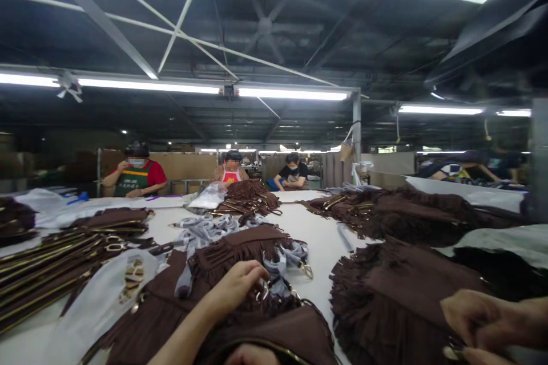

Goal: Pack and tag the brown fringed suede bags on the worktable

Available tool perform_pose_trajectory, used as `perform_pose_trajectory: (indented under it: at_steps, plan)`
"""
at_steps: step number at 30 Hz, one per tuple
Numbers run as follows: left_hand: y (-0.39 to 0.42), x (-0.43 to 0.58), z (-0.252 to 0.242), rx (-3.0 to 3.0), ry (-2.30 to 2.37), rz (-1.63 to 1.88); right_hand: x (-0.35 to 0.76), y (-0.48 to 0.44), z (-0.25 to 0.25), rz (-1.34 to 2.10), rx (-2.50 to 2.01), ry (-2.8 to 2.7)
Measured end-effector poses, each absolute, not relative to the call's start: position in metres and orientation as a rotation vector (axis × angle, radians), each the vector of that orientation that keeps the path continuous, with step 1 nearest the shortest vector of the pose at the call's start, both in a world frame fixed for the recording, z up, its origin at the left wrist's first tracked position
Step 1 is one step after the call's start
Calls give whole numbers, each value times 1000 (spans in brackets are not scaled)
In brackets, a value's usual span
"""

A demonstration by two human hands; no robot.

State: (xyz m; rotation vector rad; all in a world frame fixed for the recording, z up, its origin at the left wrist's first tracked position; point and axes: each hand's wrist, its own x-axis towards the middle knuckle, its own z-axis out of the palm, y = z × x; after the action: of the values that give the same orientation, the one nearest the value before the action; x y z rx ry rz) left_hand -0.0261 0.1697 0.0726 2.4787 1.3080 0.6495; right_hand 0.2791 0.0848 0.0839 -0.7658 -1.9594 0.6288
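My left hand (pixel 243 284) reaches over a brown fringed bag, fingers bent down and closed by metal clasps (pixel 262 294) and a strap end in grey wrapping (pixel 277 265). Its fingertips are hidden, so what they hold is unclear. At the bottom edge, my right hand (pixel 252 356) shows only in part, against the gold-zipped edge of the nearest brown bag (pixel 295 328), and seems to grip it. Another fringed bag (pixel 248 245) lies just beyond, with wrapped straps on it. A clear plastic bag (pixel 100 296) with gold-patterned pieces lies to the left.
A co-worker's hands (pixel 475 316) work at a brown fringed bag (pixel 398 291) on the right. Zipped brown pieces (pixel 55 256) are stacked on the left. More bags (pixel 411 211) lie far right. Several people sit across the white table (pixel 310 228).
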Motion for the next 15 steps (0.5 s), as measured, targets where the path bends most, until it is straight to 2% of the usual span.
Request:
perform_pose_trajectory:
  at_steps: [3,6,8,11,15]
  plan:
    - [231,6,71,2647,1318,518,406,114,100,856,-667,-2150]
    - [269,31,56,2806,1231,381,468,132,86,894,-645,-2005]
    - [279,40,46,2844,1173,335,451,133,68,912,-654,-1943]
    - [284,40,43,2803,1139,404,367,135,42,1020,-723,-1784]
    - [273,15,75,2617,1185,781,246,145,21,1142,-776,-1771]
